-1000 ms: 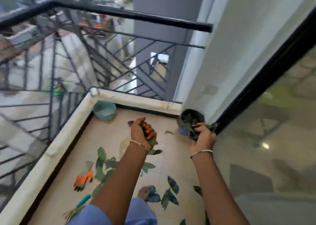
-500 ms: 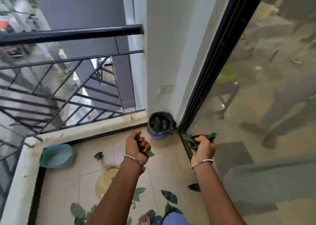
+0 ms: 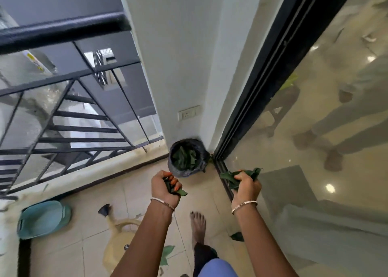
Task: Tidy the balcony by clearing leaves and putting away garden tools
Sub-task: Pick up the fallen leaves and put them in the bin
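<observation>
The left hand [image 3: 165, 185] is curling tight round a small clump of green leaves [image 3: 181, 191]; the right hand [image 3: 246, 185] is clenching a larger leaf bunch [image 3: 228, 175]. Both are hovering near the bag-lined bin [image 3: 178, 172], part-filled with leaves, in the corner beside the sliding door [image 3: 262, 77]. A watering can [image 3: 117, 241] and a teal basin [image 3: 42, 219] are lying on the tiles [image 3: 136, 192] below the railing [image 3: 63, 28].

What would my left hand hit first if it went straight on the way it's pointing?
Most likely the bin in the corner by the wall. The left hand, gripping leaves, lines up with it, and nothing shows between them. Depth is unclear, so the hand might pass over the rim instead.
</observation>
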`<action>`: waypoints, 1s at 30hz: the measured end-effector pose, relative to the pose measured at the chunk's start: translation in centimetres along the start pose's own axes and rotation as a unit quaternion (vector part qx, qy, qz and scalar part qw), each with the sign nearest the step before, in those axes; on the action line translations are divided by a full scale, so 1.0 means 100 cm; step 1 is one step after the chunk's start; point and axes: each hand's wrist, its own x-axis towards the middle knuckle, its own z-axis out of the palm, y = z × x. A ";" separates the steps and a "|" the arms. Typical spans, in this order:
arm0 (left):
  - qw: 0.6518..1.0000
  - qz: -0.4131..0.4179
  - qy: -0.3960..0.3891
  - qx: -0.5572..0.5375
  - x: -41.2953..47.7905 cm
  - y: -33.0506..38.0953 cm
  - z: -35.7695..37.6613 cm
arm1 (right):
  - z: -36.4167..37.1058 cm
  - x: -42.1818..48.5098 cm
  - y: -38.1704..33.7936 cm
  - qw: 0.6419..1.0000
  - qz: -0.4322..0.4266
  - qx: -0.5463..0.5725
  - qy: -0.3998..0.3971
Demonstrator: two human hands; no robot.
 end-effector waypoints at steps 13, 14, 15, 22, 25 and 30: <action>0.988 -0.023 0.136 0.075 0.230 -0.006 0.044 | 0.091 0.136 0.061 0.998 0.025 -0.061 -0.001; 0.986 -0.025 0.143 0.076 0.253 -0.010 0.041 | 0.094 0.147 0.073 0.998 0.021 -0.067 0.002; 0.986 -0.028 0.146 0.072 0.277 -0.014 0.037 | 0.096 0.160 0.087 0.997 0.018 -0.074 0.005; 0.991 -0.031 0.126 0.028 0.410 -0.039 0.017 | 0.096 0.233 0.177 0.993 0.043 -0.104 0.043; 0.993 0.005 0.101 0.055 0.460 -0.050 -0.003 | 0.097 0.255 0.207 0.990 0.043 -0.124 0.060; 0.992 0.026 0.068 0.105 0.488 -0.053 -0.025 | 0.109 0.276 0.238 0.985 0.036 -0.157 0.055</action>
